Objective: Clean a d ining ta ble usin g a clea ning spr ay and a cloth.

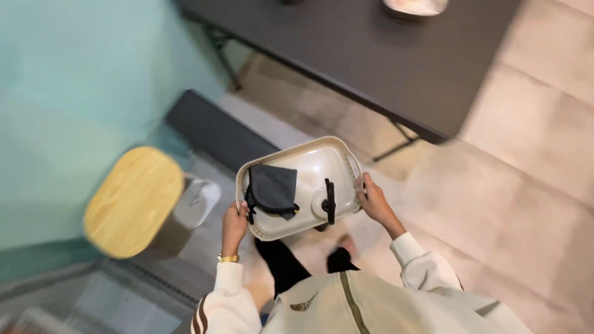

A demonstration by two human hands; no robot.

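Basket [322, 162] between 2 hands, fingers [238, 207] gripping opposite rims

Dark table [371, 55] blocks ahead; wooden-lidded bin [133, 201] crowds left; open floor [526, 173] right gives free passage.

Cloth [272, 187] + strap [330, 201] in basket [301, 150]; stool [133, 201] to its left, table [371, 55] beyond.

Soft, even indoor light, moderately bright. Motion blur smears the left half and lower left of the frame; the centre is sharper. Mild glare on the pale basket [322, 162] bottom. Dark surface [371, 55] upper centre shows a faint sheen.
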